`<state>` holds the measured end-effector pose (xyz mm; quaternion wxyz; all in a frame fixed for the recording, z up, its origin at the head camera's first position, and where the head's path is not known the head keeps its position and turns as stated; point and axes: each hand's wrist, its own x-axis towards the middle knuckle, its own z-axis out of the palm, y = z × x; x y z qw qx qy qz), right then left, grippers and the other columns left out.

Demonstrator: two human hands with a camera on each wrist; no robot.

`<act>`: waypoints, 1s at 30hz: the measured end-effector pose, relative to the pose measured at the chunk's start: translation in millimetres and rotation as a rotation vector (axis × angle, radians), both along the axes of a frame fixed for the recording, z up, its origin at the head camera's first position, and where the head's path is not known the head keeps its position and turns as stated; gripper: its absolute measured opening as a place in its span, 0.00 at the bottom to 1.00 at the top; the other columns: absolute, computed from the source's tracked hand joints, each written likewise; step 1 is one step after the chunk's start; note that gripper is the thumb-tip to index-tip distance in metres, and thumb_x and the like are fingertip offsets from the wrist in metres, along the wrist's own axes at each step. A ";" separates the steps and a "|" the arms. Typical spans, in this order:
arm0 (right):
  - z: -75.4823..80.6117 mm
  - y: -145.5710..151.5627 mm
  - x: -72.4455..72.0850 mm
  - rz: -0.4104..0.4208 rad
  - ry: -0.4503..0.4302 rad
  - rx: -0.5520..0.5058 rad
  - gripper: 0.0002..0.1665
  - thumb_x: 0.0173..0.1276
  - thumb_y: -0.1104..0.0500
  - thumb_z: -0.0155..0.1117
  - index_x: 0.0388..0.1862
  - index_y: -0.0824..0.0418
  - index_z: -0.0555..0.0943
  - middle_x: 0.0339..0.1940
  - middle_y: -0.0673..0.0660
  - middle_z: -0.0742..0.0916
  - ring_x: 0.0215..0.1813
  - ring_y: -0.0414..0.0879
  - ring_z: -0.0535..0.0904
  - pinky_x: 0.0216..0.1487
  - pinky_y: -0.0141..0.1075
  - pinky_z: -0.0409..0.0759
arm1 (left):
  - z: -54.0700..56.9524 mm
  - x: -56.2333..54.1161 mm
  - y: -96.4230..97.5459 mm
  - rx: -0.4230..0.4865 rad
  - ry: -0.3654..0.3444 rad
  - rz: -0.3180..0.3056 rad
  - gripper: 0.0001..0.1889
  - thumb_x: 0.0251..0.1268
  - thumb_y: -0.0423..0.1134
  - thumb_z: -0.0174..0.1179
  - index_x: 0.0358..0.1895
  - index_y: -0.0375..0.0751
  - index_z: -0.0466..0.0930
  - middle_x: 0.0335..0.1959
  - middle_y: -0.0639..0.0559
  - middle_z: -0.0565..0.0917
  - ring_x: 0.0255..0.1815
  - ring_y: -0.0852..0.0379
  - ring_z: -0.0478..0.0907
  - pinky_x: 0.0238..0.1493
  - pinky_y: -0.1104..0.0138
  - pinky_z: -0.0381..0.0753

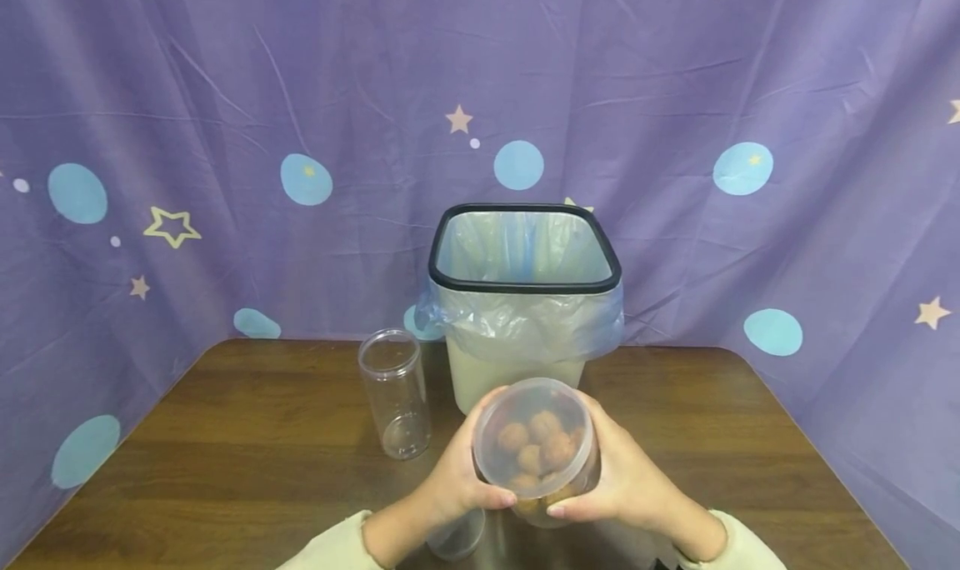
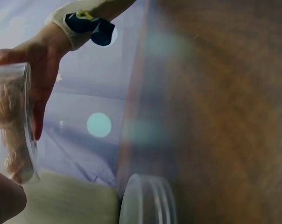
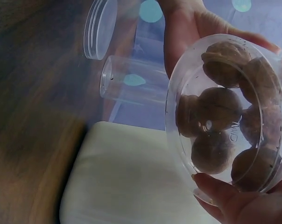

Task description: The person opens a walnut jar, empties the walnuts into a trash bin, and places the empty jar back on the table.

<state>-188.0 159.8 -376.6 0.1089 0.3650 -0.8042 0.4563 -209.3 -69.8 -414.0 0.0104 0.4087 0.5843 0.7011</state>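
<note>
Both hands hold a clear plastic jar (image 1: 538, 516) of walnuts (image 1: 546, 426) above the table, in front of the bin. A frosted lid (image 1: 517, 400) covers its top, which tilts toward the head camera. My left hand (image 1: 462, 474) grips the jar's left side and my right hand (image 1: 624, 474) its right side, thumbs at the near side. In the right wrist view the jar's base (image 3: 215, 183) faces the camera, with several walnuts (image 3: 219, 109) showing through. The left wrist view catches the jar side-on (image 2: 31, 161), between the right hand (image 2: 44, 65) and left hand (image 2: 5, 200).
Behind the jar stands a cream bin (image 1: 467, 382) with a black rim and a bluish bag liner (image 1: 525, 328). An uncovered clear jar (image 1: 397, 395) is upright to its left. A clear round lid (image 1: 459, 541) lies near my left forearm. Purple curtain (image 1: 360, 70) surrounds the wooden table (image 1: 187, 470).
</note>
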 end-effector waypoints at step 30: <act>-3.0 -17.3 6.3 -0.168 0.046 0.036 0.65 0.36 0.42 0.81 0.71 0.56 0.57 0.63 0.52 0.74 0.58 0.48 0.73 0.55 0.50 0.75 | -1.3 32.0 15.4 0.086 -0.241 0.235 0.51 0.45 0.34 0.71 0.72 0.40 0.47 0.68 0.37 0.60 0.67 0.40 0.60 0.64 0.65 0.66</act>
